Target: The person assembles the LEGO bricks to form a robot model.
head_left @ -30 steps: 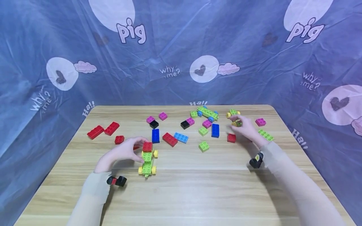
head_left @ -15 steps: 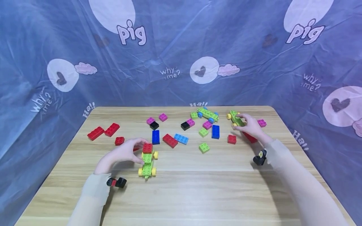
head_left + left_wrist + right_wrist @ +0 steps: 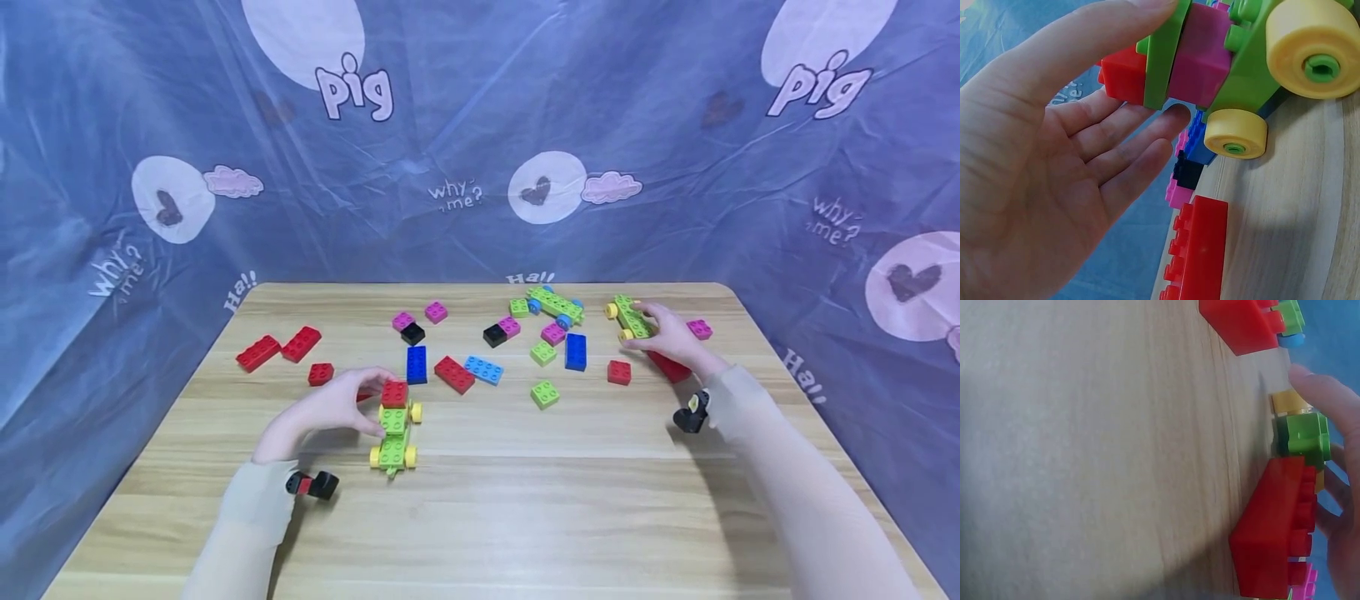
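My left hand [image 3: 341, 408] holds a green toy car base with yellow wheels [image 3: 392, 454], thumb at its near side and fingers behind. Stacked on it are a pink brick [image 3: 1200, 56], a green brick [image 3: 392, 419] and a red brick [image 3: 394, 393]. At the back right, my right hand [image 3: 671, 337] spreads thumb and fingers about a second green car base with yellow wheels [image 3: 628, 312]. The right wrist view shows its thumb [image 3: 1325, 397] apart from the car body; finger contact is hidden. A long red brick [image 3: 1269, 531] lies beneath this hand.
Several red bricks [image 3: 302, 343] lie at the left. A blue-wheeled green car base [image 3: 555, 306] stands at the back. Blue bricks [image 3: 417, 365], pink bricks [image 3: 436, 312], black bricks [image 3: 412, 334] and green bricks [image 3: 544, 394] are scattered across the wooden table [image 3: 487, 517].
My right hand has shifted slightly right and settled around the green car base, uncovering more of it and the long red brick. The left hand has held still.
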Available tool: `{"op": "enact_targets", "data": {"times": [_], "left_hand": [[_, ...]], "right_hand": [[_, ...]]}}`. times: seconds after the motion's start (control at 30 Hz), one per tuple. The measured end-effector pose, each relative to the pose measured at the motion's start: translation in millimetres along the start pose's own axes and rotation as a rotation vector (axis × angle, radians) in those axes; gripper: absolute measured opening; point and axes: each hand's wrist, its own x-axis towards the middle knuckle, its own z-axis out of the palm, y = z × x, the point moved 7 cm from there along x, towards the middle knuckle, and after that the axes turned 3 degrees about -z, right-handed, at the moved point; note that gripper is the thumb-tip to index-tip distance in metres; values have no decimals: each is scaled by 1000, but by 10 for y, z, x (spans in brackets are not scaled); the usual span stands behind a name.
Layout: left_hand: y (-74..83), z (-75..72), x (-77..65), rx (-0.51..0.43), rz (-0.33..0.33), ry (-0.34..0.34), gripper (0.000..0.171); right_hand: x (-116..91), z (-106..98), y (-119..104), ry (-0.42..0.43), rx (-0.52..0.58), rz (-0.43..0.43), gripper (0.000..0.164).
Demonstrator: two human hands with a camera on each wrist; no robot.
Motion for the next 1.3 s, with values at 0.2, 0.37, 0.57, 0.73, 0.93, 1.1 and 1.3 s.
{"op": "enact_targets", "data": {"times": [0.2,0.37,0.57,0.73,0.93,1.1,1.3], "left_hand": [[-5,4,13,0,13,-2,76],[-7,4,12,5,23,1,76],[3,14,6,6,17,-4,76],[8,14,12,5,5,-1,76],[7,12,11,-8,1,1,76],[-6,11,-2,4,3,1,74],[-17,12,-4,-17,-9,-1,74]], "right_hand": [[21,20,41,-22,0,19,88],[66,54,78,-53,6,39,96],[129,78,75,-106,19,63,102],[183,69,46,-152,22,49,104],[222,81,53,-219,2,46,110],[262,107,54,-248,-13,28,113],[295,91,40,-261,-10,8,114]]}}
